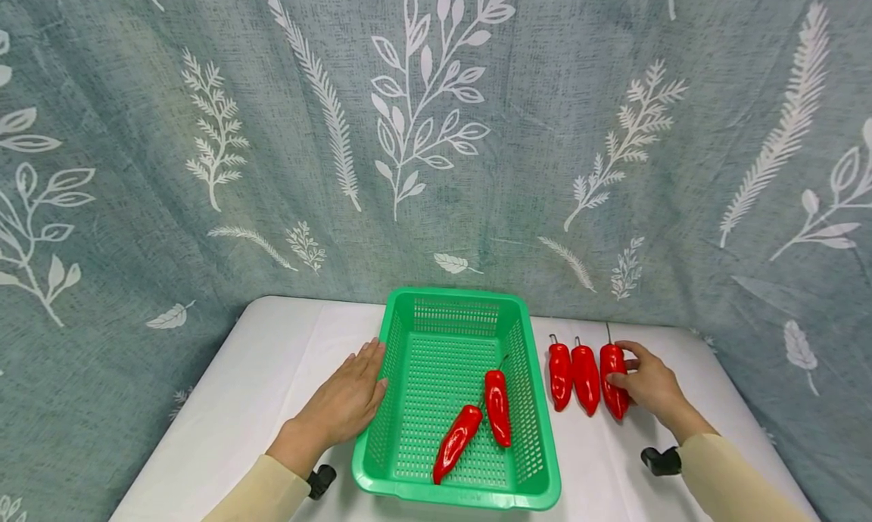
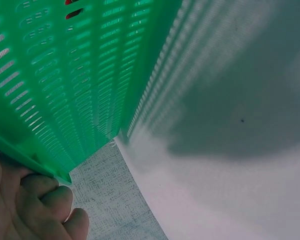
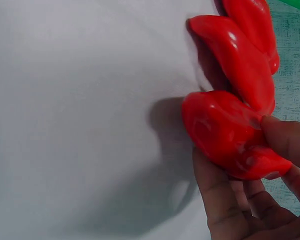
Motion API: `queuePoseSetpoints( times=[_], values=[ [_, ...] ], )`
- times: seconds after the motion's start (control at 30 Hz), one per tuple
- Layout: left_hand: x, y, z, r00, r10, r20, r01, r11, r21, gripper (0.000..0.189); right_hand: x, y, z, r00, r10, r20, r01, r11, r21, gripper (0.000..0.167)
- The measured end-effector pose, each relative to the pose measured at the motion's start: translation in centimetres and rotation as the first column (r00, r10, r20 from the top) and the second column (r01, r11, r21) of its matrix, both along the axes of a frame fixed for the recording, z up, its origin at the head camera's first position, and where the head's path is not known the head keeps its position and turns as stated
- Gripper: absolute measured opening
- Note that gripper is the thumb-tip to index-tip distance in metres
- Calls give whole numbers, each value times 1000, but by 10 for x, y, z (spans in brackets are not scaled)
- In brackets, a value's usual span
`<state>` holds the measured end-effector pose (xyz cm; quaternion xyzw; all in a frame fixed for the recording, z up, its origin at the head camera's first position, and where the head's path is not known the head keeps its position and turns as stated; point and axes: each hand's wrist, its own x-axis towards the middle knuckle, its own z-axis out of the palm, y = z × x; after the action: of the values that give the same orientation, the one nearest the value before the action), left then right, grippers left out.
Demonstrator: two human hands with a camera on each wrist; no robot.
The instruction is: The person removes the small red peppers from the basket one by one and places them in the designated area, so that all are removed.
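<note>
My right hand (image 1: 650,384) grips the rightmost red pepper (image 1: 613,378) of a row on the table. In the right wrist view, the thumb and fingers are around this pepper (image 3: 225,132). Two more red peppers, one in the middle (image 1: 586,378) and one at the left (image 1: 560,374), lie beside it with stems pointing away. My left hand (image 1: 347,393) rests with extended fingers against the left rim of a green plastic basket (image 1: 456,495). Inside the basket lie two red peppers, one slanted (image 1: 456,444) and one nearly straight (image 1: 498,408).
A white-covered table (image 1: 286,355) carries everything. Behind it hangs a grey-green curtain (image 1: 518,204) with white leaf prints, close to the table's back edge. The basket wall (image 2: 90,75) has slots all over. Small black devices sit at both wrists.
</note>
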<state>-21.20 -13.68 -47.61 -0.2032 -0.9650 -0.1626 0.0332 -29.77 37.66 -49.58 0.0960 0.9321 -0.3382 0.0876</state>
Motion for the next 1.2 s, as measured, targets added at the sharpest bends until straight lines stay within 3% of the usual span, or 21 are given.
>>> queuePoseSetpoints(
  times=[0.53,1.2],
  values=[
    [1,0,-1,1000,6,-3,-6,1000,5,62,-5,1,-7,999,-8,45,8,1000,4,79],
    [-2,-1,-1,1000,-1,19,1,1000,8,63,-10,5,-7,998,37,53,-40,998,45,79]
  ],
)
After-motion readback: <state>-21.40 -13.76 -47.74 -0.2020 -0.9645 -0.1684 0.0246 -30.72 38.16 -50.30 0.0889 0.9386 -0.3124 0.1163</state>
